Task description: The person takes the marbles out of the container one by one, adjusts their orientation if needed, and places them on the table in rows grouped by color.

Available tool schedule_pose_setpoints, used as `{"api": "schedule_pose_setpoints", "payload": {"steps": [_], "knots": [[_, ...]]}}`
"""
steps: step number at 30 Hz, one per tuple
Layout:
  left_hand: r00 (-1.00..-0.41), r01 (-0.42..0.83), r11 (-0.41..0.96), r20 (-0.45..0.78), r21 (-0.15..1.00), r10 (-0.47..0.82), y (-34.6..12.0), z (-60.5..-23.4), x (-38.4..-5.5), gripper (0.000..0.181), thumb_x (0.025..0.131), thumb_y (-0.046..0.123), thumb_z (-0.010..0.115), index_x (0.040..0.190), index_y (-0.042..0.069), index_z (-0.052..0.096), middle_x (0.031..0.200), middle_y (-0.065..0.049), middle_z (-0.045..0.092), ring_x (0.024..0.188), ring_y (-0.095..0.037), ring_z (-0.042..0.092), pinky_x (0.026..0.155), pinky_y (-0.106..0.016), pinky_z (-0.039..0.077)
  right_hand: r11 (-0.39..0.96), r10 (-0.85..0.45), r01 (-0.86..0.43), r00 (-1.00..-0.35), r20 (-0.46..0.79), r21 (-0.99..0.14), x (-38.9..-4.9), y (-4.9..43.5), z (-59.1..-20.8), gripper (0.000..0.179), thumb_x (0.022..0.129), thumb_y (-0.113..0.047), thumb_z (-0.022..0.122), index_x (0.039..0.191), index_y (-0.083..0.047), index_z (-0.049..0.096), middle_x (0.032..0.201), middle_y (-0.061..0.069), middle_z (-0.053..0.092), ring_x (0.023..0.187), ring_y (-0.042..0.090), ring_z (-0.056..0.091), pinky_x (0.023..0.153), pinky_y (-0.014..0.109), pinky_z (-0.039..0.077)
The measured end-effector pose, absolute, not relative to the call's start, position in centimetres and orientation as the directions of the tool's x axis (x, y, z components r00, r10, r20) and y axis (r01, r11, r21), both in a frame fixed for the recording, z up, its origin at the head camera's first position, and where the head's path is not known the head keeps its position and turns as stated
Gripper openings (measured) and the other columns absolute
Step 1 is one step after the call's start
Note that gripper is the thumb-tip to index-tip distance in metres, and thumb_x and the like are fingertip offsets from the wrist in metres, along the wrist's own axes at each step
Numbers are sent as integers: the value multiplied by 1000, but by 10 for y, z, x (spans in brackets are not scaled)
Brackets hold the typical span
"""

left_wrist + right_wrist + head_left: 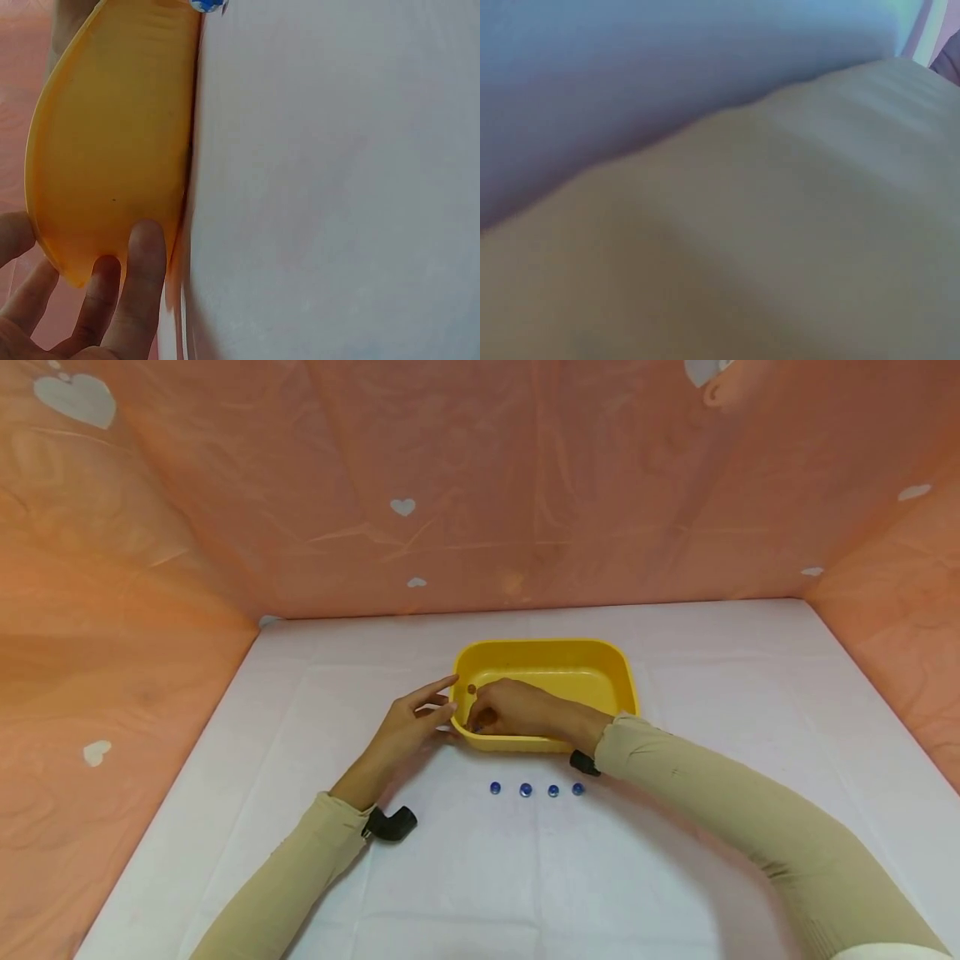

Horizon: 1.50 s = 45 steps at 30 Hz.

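Note:
A yellow plastic basin (551, 744) stands on the white cloth. My left hand (405, 724) is at its left end, fingers spread; in the left wrist view the fingertips (148, 244) rest against the basin's outer wall. My right hand (517, 706) reaches inside, fingers bent down into the near left corner, pinching at a small blue piece (477, 729) mostly hidden by the fingertips. A small brown round piece (471, 689) lies in the basin beside that hand. The right wrist view holds mainly a beige sleeve (780, 225).
Several small blue round beads (526, 790) lie in a row on the cloth (465, 877) before the basin. One blue-and-white bead (206, 4) shows at the top of the left wrist view. Orange sheeting (480, 485) with hearts rises behind and at both sides.

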<state>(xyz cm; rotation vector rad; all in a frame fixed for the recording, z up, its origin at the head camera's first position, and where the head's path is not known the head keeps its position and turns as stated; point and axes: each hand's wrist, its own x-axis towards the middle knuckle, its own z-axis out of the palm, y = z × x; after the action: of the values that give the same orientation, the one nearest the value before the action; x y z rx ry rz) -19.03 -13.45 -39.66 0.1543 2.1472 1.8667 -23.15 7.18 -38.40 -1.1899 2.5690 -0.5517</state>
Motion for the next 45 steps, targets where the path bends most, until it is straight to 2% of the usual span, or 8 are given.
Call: {"api": "schedule_pose_setpoints", "payload": {"steps": [8,12,20,24,27,33,39,45], "knots": [[-950,-110,160,-151,981,274,-135,-396,-190,52,99,12,61,149,17,48,124,-17,51,86,-11,65,81,-34,63,650,-725,-631,-682,-96,-424,-231,72,-384,19,89,-28,76,107,-20,78,91,-7,68,86,13,54,82,26,49],[-949,-114,168,-158,979,274,-135,-396,-190,52,99,13,61,149,17,48,125,-17,51,87,-11,65,81,-33,63,686,-689,-600,-717,-104,-412,-230,73,-383,22,88,-29,77,108,-19,77,96,-6,71,93,15,59,89,29,52],[-948,-139,173,-182,975,262,-133,-396,-191,51,99,13,61,149,21,49,125,-15,49,88,-14,64,80,-32,63,761,-600,-513,-789,-130,-397,-231,75,-383,14,86,-29,78,96,-19,75,89,-4,64,82,16,56,77,29,48],[-947,-162,170,-201,972,252,-132,-396,-191,51,99,13,61,148,22,49,125,-14,48,88,-15,64,79,-32,63,767,-583,-499,-804,-114,-403,-230,78,-380,13,85,-27,80,95,-20,76,95,-6,68,94,16,61,92,32,53],[-946,-171,173,-211,970,247,-132,-397,-191,51,99,13,61,148,23,49,125,-14,48,87,-15,64,79,-31,63,768,-569,-481,-816,-104,-424,-227,81,-377,14,85,-28,80,97,-20,76,99,-6,68,96,16,61,95,33,53],[-946,-176,192,-220,966,237,-133,-396,-191,50,100,14,60,147,25,50,127,-15,49,88,-16,64,80,-32,63,766,-529,-431,-844,-87,-477,-219,93,-367,16,86,-34,79,96,-21,74,92,-2,61,85,17,55,76,29,47],[-947,-170,178,-210,969,242,-134,-396,-191,52,99,13,61,149,23,48,127,-16,50,86,-15,65,80,-34,63,751,-520,-429,-853,-50,-502,-215,109,-359,19,86,-37,78,99,-23,75,86,-1,58,80,17,53,71,29,44],[-945,-153,150,-188,977,267,-128,-399,-196,52,99,12,61,149,21,49,124,-15,50,85,-17,65,79,-35,63,694,-500,-444,-864,65,-566,-208,141,-352,19,86,-32,79,99,-19,75,81,-2,56,78,17,50,67,28,39]]}}
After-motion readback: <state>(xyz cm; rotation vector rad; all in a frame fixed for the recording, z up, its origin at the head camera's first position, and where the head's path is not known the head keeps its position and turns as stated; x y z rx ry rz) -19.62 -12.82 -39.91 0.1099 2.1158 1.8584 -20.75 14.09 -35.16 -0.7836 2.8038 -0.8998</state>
